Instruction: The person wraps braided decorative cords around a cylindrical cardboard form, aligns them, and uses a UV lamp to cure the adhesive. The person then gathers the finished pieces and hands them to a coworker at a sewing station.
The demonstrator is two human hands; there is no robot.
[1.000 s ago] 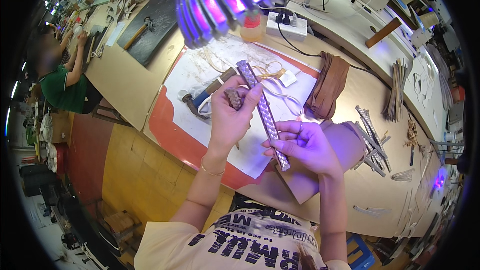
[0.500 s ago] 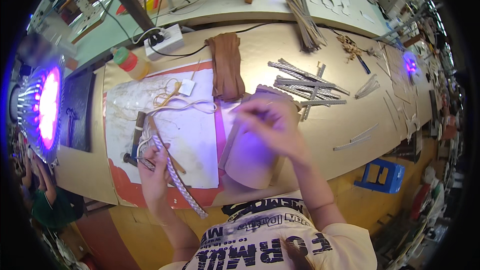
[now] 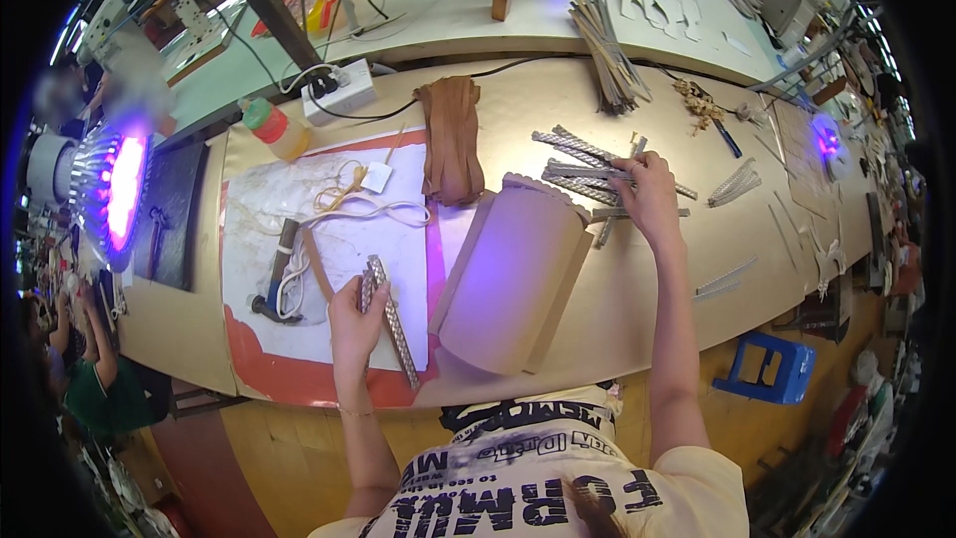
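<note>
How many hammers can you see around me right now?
2: one hammer lies on the white sheet, left of your left hand; the other lies on the black board at far left. More may be hidden in the clutter.

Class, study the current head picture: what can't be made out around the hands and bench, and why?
Head view, left hand: the stretch of braided strip within its grip, hidden by the hand.
Head view, right hand: whether it grips or only touches the grey strips; too small to tell.
Head view, bench: whatever lies beneath the curved brown sheet, which covers it.
Head view, co-worker in green: whether anything is held; too small near the rim.
</note>
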